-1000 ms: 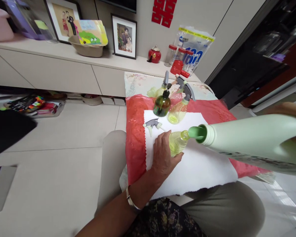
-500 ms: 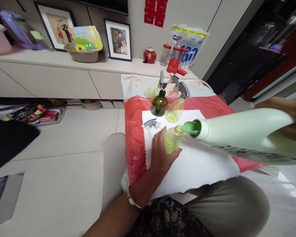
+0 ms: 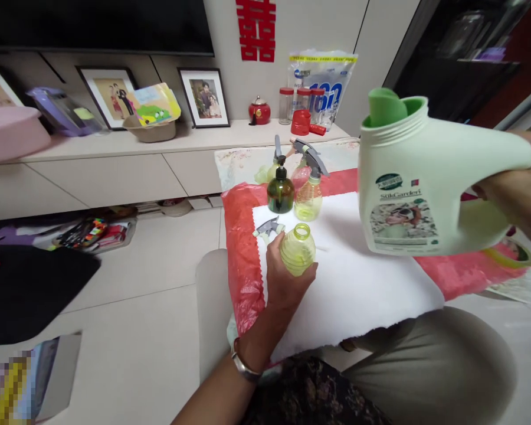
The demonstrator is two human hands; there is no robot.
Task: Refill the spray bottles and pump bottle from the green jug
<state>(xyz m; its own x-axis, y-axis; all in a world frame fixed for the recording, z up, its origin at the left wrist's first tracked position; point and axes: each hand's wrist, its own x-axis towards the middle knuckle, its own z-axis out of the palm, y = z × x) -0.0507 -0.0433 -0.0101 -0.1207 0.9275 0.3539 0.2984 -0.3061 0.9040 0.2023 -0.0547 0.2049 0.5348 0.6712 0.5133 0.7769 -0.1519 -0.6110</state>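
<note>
My left hand (image 3: 287, 277) is wrapped round a clear yellow-green spray bottle (image 3: 299, 251), its mouth uncovered, on a white cloth (image 3: 363, 295). A grey trigger sprayer head (image 3: 269, 227) lies just beyond my fingers. At the right, my right hand (image 3: 508, 183) grips the handle of a large pale green detergent jug (image 3: 398, 153), held above the cloth. Its green spout points up and no liquid is seen leaving it. Behind the left hand stand a dark green pump bottle (image 3: 281, 192) and another yellow-green spray bottle (image 3: 308, 200) with its sprayer fitted.
Red plastic (image 3: 241, 260) lies under the cloth on the small table. Beyond it, a long cabinet (image 3: 115, 159) carries framed photos, a basket (image 3: 150, 131), a red pot (image 3: 259, 111) and several red-lidded jars. My knees are on both sides of the table.
The jug has gone from tilted over the bottle's mouth to nearly upright, lifted away to the right. My left hand still holds the bottle. The view has shifted.
</note>
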